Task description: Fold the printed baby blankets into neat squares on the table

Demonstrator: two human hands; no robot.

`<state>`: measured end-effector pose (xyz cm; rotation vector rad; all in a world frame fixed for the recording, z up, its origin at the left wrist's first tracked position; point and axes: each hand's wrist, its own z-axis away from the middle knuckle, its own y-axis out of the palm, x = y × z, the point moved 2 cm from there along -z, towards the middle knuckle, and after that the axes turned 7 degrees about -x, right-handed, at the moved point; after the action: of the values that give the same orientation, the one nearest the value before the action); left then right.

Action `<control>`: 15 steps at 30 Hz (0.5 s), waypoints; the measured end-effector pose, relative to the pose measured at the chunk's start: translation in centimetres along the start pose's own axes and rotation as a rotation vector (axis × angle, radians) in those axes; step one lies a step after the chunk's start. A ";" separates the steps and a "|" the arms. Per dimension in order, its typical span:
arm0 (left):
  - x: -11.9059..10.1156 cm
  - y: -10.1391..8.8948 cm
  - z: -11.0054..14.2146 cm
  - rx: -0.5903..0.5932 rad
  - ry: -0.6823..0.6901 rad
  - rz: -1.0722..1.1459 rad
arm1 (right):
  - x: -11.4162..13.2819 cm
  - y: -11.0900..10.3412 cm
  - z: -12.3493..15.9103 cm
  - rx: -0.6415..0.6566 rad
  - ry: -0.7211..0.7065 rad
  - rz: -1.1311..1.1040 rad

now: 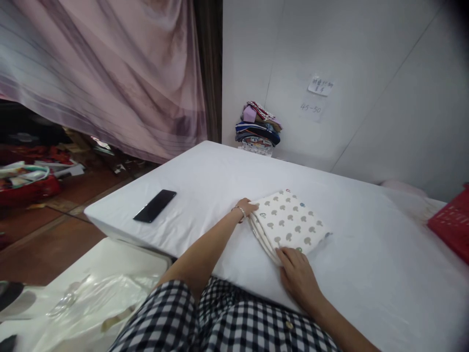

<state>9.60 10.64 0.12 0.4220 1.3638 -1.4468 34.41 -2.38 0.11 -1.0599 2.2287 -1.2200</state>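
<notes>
Left grip (pixel 248 207) and right grip (pixel 298 271) clasp cloth (pixel 291 220); leftmost red container (pixel 40 191) holds blurred items (pixel 27 175).

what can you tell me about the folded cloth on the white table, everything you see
The folded cloth is off-white, printed with grey mushroom-like shapes and a few small coloured motifs. It looks like soft fabric, and lies flat in a roughly four-sided bundle on the white table, with stacked layers showing along its near left edge. The left hand touches its left corner; the right hand touches its near corner.
</notes>
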 end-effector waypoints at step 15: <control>1.4 3.0 8.1 0.124 0.088 -0.053 | -6.6 -2.4 8.6 -0.010 0.057 0.168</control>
<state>14.66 3.56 -0.21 0.5384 1.3684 -1.5775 45.14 -2.77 -2.70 -0.8322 2.3164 -1.1820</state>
